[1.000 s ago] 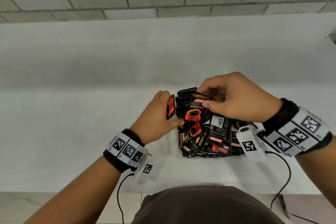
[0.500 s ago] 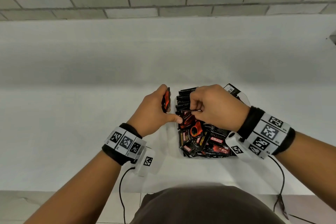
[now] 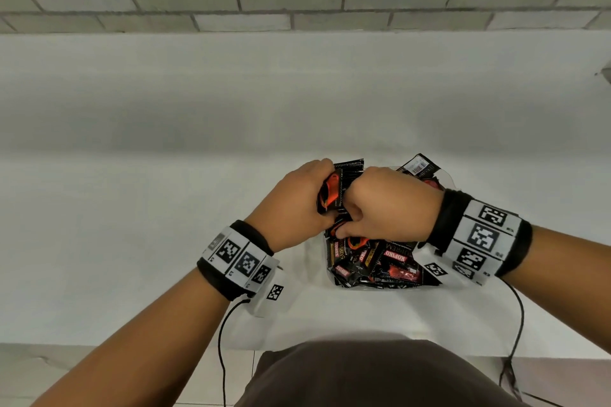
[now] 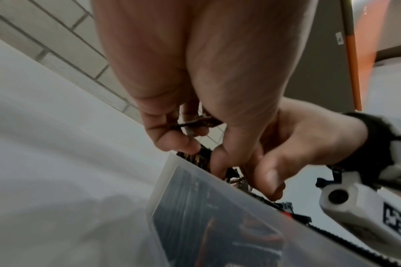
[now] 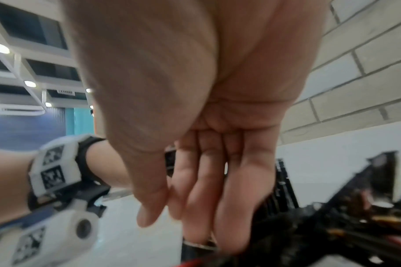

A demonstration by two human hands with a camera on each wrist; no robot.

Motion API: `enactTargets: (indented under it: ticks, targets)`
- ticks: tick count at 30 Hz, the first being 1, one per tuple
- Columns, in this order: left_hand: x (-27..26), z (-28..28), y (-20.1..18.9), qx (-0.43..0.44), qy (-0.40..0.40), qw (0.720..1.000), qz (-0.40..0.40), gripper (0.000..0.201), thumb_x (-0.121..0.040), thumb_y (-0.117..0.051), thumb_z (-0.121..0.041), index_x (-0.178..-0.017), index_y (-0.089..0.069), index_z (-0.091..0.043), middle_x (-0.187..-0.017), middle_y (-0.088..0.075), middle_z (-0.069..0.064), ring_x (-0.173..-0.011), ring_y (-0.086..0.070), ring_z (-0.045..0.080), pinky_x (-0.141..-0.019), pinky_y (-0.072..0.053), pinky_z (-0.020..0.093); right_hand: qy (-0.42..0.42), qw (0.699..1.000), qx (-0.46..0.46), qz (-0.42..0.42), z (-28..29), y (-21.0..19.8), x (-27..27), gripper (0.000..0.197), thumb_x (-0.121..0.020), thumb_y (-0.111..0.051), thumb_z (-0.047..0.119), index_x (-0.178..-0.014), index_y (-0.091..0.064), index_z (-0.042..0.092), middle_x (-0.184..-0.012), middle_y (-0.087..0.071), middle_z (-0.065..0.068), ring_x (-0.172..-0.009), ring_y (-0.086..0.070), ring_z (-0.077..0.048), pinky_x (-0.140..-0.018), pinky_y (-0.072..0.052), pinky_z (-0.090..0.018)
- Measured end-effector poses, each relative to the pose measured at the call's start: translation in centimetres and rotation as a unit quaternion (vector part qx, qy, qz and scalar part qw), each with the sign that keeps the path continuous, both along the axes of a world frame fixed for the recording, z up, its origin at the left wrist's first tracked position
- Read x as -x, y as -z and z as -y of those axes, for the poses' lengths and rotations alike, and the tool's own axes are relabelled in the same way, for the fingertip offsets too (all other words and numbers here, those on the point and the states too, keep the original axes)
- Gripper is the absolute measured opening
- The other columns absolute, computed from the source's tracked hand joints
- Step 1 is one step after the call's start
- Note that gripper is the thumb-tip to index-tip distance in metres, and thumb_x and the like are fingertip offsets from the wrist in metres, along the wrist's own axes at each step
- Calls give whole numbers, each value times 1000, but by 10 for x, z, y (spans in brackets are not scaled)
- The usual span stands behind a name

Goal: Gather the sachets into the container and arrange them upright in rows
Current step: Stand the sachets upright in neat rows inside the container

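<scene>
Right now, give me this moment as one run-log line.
left hand: grips upright sachet | right hand: fingers down among sachets, grasp unclear | container: rear row upright, front pile loose | stage: arranging

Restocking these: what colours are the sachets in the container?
Black sachets with red-orange print, lying in the clear container; head view shows it best.

Your right hand [image 5: 202, 137] is reaching down with its fingers [image 5: 204, 182] lying straight and close together, the tips touching the black sachets [image 5: 327, 229] heaped below. Your left wrist, wearing its marker band [image 5: 54, 168], is showing at the left, with a block wall [image 5: 364, 72] standing behind.
</scene>
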State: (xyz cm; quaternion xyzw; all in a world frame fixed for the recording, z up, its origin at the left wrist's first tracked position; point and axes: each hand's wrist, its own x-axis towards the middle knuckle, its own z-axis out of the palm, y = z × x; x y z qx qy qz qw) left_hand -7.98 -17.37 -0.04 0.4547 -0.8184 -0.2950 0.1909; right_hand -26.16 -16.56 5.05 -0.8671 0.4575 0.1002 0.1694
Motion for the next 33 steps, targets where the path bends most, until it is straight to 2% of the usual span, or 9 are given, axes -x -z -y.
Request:
enactTargets:
  ticks: [3, 6, 9, 11, 14, 18, 27, 30, 33]
  targets:
    - [4, -1, 6, 11, 14, 1000, -4, 50, -72, -80, -12, -97, -40, -27, -95, -37, -8, -72, -48, 9, -60, -38, 21, -51, 997, -49, 27, -10, 4, 0, 29, -95, -60, 47, -89, -75, 23, -75, -70, 6, -67, -63, -9, -71, -52, -26]
    - [5, -2, 11, -4, 17, 1000, 2, 48, -74, -81, -14, -106, -47, -24, -104, -37, -5, -78, -53, 14, -68, -48, 23, -66, 994, -63, -58, -21, 24, 0, 41, -97, -51, 51, -105, -71, 16, -94, -70, -3, -86, -67, -22, -79, -57, -39]
    - [5, 0, 14, -6, 6, 1000, 9, 48, -76, -81, -14, -114, -52, -17, -106, -38, -3, -78, -52, 13, -69, -46, 18, -102, 986, -33, -125, -28, 39, 2, 53, -97, -45, 57, -120, -62, 12, -115, -63, -7, -109, -51, -25, -99, -44, -40]
    - [5, 0, 16, -7, -3, 1000, 10, 47, -76, -81, -12, -113, -52, -16, -105, -37, -3, -77, -50, 11, -66, -41, 14, -98, 986, -28, -128, -29, 40, 2, 58, -96, -44, 56, -130, -55, 11, -125, -55, -9, -116, -42, -26, -101, -35, -39]
    - [6, 0, 20, -7, -26, 1000, 13, 46, -76, -81, -13, -109, -50, -16, -104, -36, -3, -73, -46, 5, -62, -37, 11, -89, 987, -37, -127, -27, 40, 3, 60, -93, -48, 53, -135, -51, 10, -131, -49, -8, -119, -37, -24, -103, -32, -40]
    - [6, -3, 22, -5, -40, 999, 8, 47, -78, -81, -16, -100, -40, -24, -103, -35, -3, -72, -45, 7, -60, -39, 11, -82, 986, -63, -131, -23, 39, 5, 62, -86, -57, 48, -136, -49, 12, -134, -45, -6, -119, -35, -22, -103, -36, -40]
    - [6, -3, 23, 1, -55, 998, 2, 47, -76, -81, -13, -100, -42, -24, -102, -35, -5, -74, -46, 5, -62, -41, 12, -44, 994, -75, -71, -16, 35, 4, 58, -76, -72, 40, -125, -51, 17, -115, -56, 2, -109, -38, -18, -90, -36, -31]
    - [7, -3, 23, 6, -68, 998, 0, 49, -75, -81, -12, -99, -40, -24, -102, -35, -3, -74, -46, 6, -62, -41, 14, -38, 992, -102, -68, -14, 34, 5, 73, -73, -74, 56, -131, -49, 20, -120, -53, 2, -114, -37, -18, -101, -41, -36]
    - [7, -3, 22, 4, -81, 997, 2, 48, -74, -82, -13, -98, -41, -23, -103, -37, -2, -76, -51, 15, -65, -48, 27, -18, 991, -115, -73, -16, 36, 2, 76, -84, -52, 74, -138, -50, 21, -126, -51, 0, -117, -35, -18, -104, -35, -38]
